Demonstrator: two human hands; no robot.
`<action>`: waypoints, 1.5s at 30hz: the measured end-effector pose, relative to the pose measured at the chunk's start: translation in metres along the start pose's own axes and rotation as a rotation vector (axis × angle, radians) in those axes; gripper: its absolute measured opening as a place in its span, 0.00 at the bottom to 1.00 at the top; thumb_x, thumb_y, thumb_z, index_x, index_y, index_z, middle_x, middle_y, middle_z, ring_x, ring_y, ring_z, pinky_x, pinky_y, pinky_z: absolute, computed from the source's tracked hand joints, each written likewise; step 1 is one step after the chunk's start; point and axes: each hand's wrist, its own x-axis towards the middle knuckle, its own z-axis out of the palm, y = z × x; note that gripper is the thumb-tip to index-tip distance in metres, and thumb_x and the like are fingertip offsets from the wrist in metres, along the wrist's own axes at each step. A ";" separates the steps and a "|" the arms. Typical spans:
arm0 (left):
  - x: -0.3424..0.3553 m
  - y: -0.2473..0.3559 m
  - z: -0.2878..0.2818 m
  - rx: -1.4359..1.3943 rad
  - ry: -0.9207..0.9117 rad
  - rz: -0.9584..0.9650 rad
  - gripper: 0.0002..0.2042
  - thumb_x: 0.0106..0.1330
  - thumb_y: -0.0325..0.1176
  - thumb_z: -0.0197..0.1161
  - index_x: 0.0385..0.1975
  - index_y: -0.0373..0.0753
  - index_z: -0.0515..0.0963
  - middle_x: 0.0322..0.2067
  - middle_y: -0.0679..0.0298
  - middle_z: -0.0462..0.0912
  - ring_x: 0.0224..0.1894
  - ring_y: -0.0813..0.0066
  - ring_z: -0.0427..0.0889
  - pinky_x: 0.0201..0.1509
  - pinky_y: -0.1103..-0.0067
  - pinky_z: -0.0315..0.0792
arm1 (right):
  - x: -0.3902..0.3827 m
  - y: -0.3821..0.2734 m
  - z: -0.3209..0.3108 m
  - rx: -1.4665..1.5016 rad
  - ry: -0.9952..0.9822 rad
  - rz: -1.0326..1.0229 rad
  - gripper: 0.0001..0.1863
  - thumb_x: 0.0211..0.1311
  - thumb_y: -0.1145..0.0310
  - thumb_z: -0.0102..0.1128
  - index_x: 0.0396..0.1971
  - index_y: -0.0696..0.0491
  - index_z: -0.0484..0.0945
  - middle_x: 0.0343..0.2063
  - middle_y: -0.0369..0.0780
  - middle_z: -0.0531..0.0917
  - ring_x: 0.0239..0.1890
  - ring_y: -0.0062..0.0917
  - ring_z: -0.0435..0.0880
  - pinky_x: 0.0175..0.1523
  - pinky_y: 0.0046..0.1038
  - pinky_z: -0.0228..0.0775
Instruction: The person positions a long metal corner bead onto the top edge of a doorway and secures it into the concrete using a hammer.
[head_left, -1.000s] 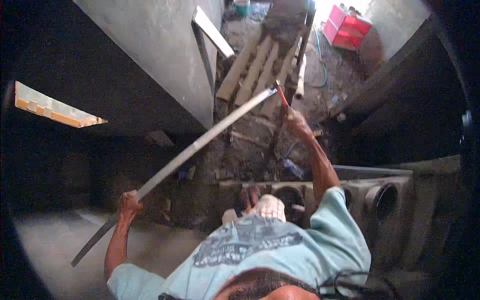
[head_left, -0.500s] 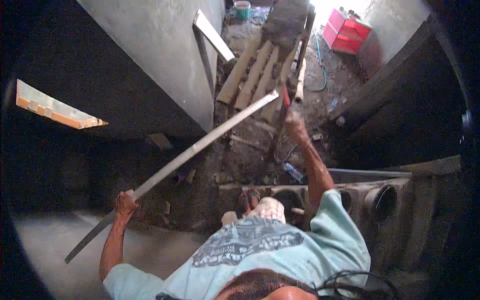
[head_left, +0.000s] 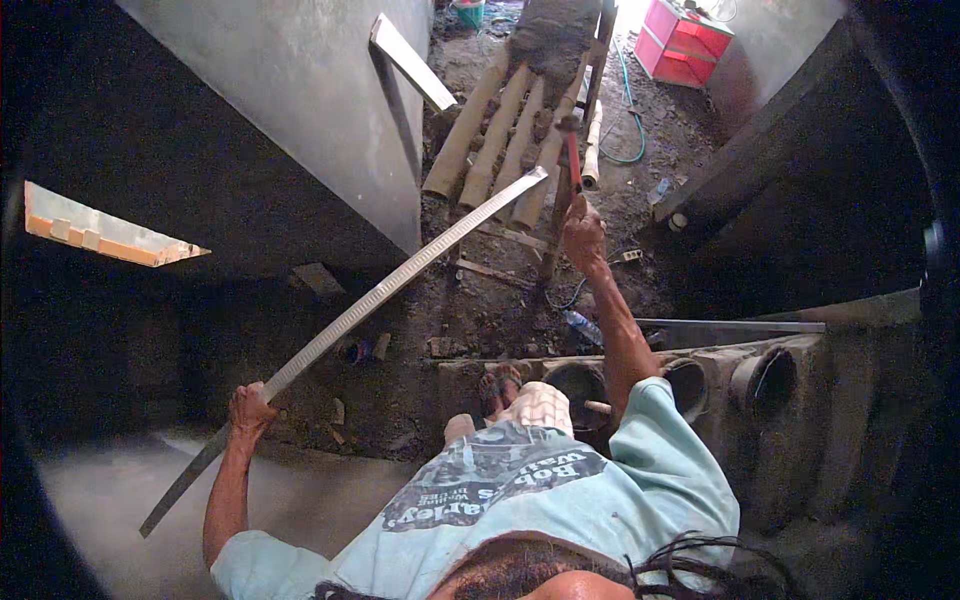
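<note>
**Ribbed strip (head_left: 400,280) and red-handled tool (head_left: 573,155) being held in separate hands**

At the left of the frame, an orange-edged, slanted opening (head_left: 105,235) is being framed by dark surfaces. At lower left, the strip is being gripped by the left hand (head_left: 252,408), its fingers being curled around the narrow band. The strip, long, pale and finely ridged, is being held diagonally from lower left to upper centre, its lower end being lost in shade. At upper centre, rough tan tubular poles (head_left: 490,130) are being seen lying side by side on dark, crumbly ground. Just right of the strip's upper tip, the tool is being held roughly upright, its dark head being blurred. Its handle is being clasped near the lower end by the right hand (head_left: 584,236), closed around it; the exact finger placement cannot be told. At upper right, a glossy, boxy pink-red unit (head_left: 683,45) is being lit brightly. At right, below centre, a round, dark-mouthed opening (head_left: 768,380) is being ringed by a rough-looking rim.
</note>
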 end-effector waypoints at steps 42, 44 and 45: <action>0.021 -0.007 0.036 -0.178 -0.518 0.061 0.14 0.53 0.38 0.58 0.32 0.33 0.79 0.26 0.46 0.80 0.32 0.51 0.81 0.34 0.65 0.72 | -0.035 0.075 0.005 0.029 0.065 0.038 0.20 0.70 0.51 0.35 0.43 0.52 0.69 0.25 0.53 0.79 0.33 0.56 0.78 0.36 0.48 0.66; 0.018 -0.022 0.054 -0.293 -0.625 0.022 0.14 0.54 0.38 0.59 0.32 0.33 0.79 0.25 0.49 0.80 0.29 0.57 0.80 0.33 0.66 0.71 | -0.038 0.063 0.005 0.047 0.033 0.042 0.20 0.70 0.51 0.35 0.43 0.51 0.69 0.25 0.54 0.79 0.34 0.56 0.78 0.36 0.49 0.66; 0.014 -0.034 0.064 -0.418 -0.728 -0.016 0.14 0.54 0.39 0.59 0.32 0.33 0.79 0.23 0.53 0.79 0.27 0.63 0.78 0.32 0.66 0.69 | -0.039 0.056 0.006 0.058 0.002 0.039 0.20 0.70 0.50 0.35 0.43 0.51 0.68 0.25 0.55 0.79 0.34 0.56 0.78 0.36 0.51 0.66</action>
